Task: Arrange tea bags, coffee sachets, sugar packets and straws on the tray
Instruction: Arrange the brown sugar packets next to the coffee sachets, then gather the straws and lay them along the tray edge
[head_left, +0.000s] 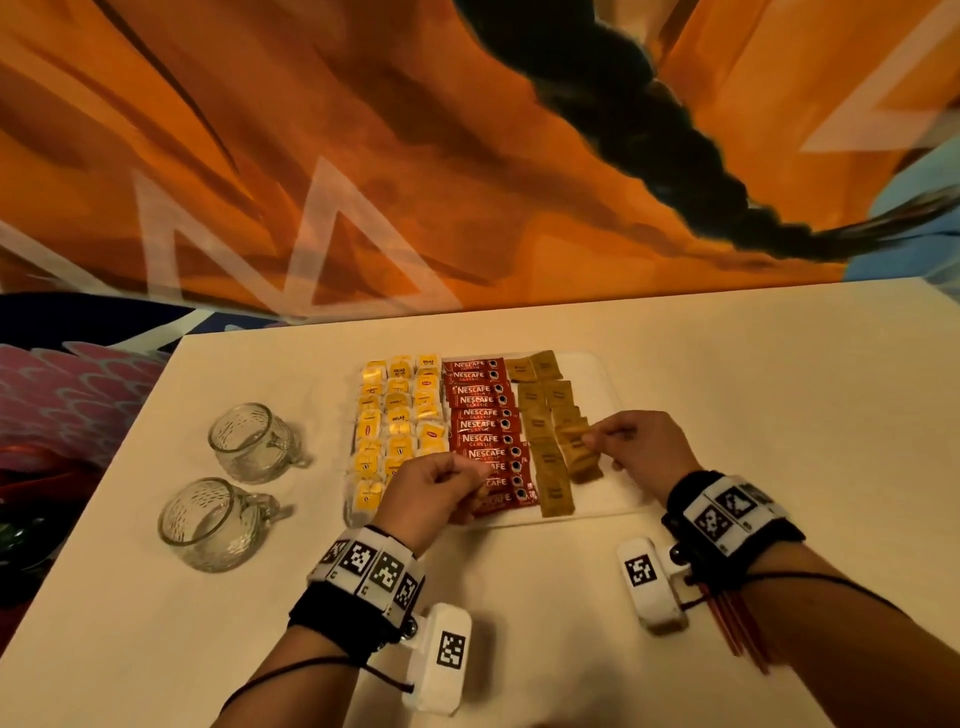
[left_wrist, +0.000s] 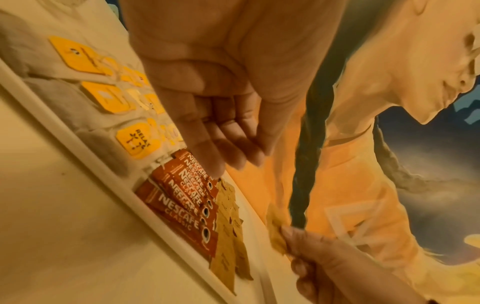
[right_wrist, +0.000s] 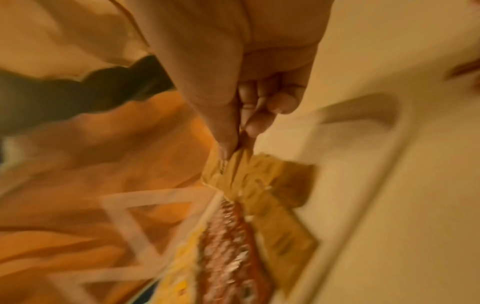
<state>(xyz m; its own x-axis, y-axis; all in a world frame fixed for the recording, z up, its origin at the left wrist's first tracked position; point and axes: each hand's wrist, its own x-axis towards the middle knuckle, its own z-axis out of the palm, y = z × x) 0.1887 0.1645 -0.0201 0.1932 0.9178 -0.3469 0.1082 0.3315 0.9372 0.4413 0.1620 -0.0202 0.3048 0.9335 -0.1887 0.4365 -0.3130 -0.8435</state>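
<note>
Brown sugar packet (head_left: 574, 435) pinched in right hand (head_left: 641, 449) — lay it flat, aligned; left hand (head_left: 431, 486) loose, empty — steady the coffee sachets (head_left: 480, 426)

Tea bags (head_left: 397, 426) left, coffee sachets (head_left: 485, 426) middle, sugar packets (head_left: 550, 431) right, on tray (head_left: 608, 374).

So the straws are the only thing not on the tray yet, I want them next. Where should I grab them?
The red straws lie flat on the table, bundled, partly hidden under the right forearm. Probably pinch the bundle across its width near the middle, coming from above with the right hand, once it lets go of the brown sugar packet.
</note>
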